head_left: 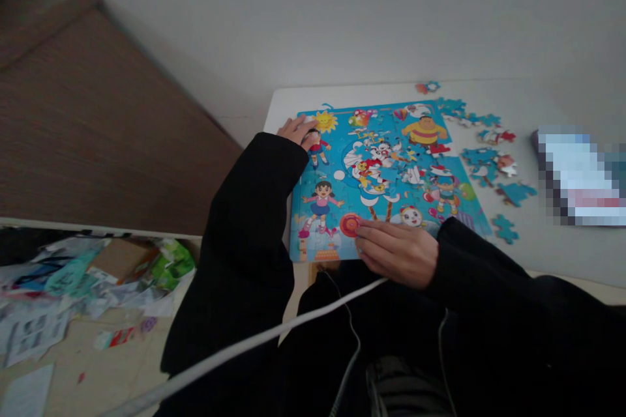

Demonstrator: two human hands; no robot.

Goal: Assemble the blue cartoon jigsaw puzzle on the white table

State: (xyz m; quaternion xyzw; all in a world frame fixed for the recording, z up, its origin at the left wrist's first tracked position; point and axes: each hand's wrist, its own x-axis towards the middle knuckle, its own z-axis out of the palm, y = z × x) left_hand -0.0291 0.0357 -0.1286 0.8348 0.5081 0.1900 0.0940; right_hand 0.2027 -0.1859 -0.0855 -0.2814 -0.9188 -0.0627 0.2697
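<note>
**Cartoon jigsaw puzzle (386, 169) mostly filled, loose pieces off to the right**

Blue picture assembled across most of the board, with figures, sun and balloons in place along the left and lower parts. Gaps left around the upper middle and toward the upper right, dark holes in the picture. Left hand (297, 131) at the upper left corner of the puzzle, fingers curled down onto it, no telling whether a piece lies under them. Right hand (397, 253) flat along the lower edge, fingers loosely spread, fingertips against a round red disc (349, 225) in the picture. Loose blue pieces (484, 166) in clumps just right of the board, one stray piece (505, 228) lower down, another (428, 86) near the far edge of the white table (548, 254). Pixelated, unreadable object (580, 176) at the right of the frame. Beyond the table, a plain pale wall (342, 13) across the top and a brown wood-grain panel (98, 111) at upper left. Lower left, on the floor (107, 345): crumpled papers (34, 339), a cardboard scrap (117, 259) and a green wrapper (171, 265). White cable (254, 329) across the black sleeves (244, 241) at the bottom of the frame.
</note>
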